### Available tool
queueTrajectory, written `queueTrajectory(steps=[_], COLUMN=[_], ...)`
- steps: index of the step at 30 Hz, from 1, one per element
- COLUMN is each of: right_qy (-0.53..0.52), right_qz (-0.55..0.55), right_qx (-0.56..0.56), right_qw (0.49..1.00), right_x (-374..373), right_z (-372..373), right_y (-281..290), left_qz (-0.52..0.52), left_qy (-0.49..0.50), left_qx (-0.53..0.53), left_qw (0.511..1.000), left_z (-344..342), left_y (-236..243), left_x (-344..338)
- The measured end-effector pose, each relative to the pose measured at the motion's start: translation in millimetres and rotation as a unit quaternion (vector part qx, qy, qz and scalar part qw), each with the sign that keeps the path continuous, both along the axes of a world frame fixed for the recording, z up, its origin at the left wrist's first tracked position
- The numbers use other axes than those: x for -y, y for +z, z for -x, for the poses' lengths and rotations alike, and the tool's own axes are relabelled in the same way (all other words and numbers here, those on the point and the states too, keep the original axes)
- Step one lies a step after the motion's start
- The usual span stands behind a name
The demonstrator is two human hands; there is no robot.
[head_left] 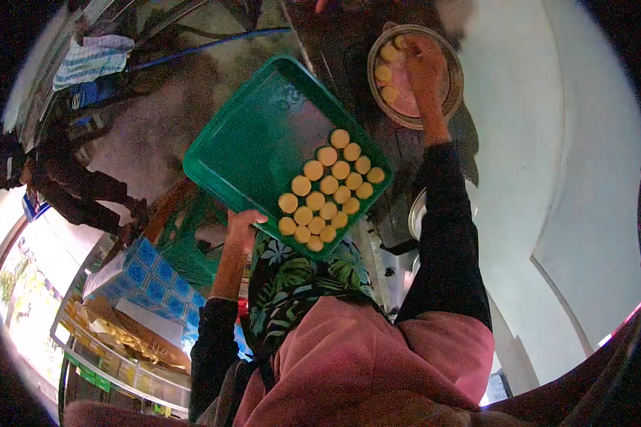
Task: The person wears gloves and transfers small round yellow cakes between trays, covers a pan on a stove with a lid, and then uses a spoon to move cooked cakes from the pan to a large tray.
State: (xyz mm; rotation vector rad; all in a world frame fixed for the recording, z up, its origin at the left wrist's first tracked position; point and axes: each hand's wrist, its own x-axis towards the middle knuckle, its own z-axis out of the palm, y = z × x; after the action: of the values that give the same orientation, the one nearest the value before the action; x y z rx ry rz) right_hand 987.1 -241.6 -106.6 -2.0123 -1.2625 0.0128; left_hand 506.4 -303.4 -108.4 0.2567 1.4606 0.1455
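Observation:
My left hand (pixel 242 228) grips the lower-left edge of a green plastic tray (pixel 242 135). Rows of pale yellow discs (pixel 328 184) cover the tray's right part. At the upper right, my right hand (pixel 424 75) reaches into a round pan (pixel 450 107) holding several similar discs (pixel 383 73) along its left side over a pinkish surface. The right fingers are curled down at the far side of the pan; what they hold, if anything, is hidden.
A person (pixel 78 185) in dark clothing is at left, near a striped cloth (pixel 92 60) and blue hose (pixel 214 44). A blue patterned cloth (pixel 149 277) lies below them beside a clear-sided case (pixel 117 363). A pale wall (pixel 520 142) stands right; a metal vessel (pixel 417 213) sits under my right arm.

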Motion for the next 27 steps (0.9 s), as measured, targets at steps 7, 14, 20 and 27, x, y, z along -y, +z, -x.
queueTrajectory(steps=[7, 14, 20, 27], right_qy=[0.393, 0.369, 0.295, -0.13], right_qz=[0.286, 0.353, 0.259, -0.03], right_qx=[0.098, 0.116, -0.068, -0.233], right_qw=[0.868, 0.852, 0.917, 0.963], right_x=[69.0, 80.4, 77.9, 55.3], right_z=[124.2, 125.9, 90.2, -58.6], right_y=[40.3, 35.8, 46.9, -39.8], left_qz=[-0.173, -0.084, -0.204, -0.412], left_qy=[-0.118, -0.04, -0.139, -0.294], left_qx=[0.03, 0.054, 0.064, 0.047], left_qw=[0.978, 0.994, 0.967, 0.861], left_z=[-32.8, 4.4, 9.9, 0.5], left_y=[39.8, -12.8, -16.8, 5.8], left_x=[-16.2, 1.7, 7.2, 0.2])
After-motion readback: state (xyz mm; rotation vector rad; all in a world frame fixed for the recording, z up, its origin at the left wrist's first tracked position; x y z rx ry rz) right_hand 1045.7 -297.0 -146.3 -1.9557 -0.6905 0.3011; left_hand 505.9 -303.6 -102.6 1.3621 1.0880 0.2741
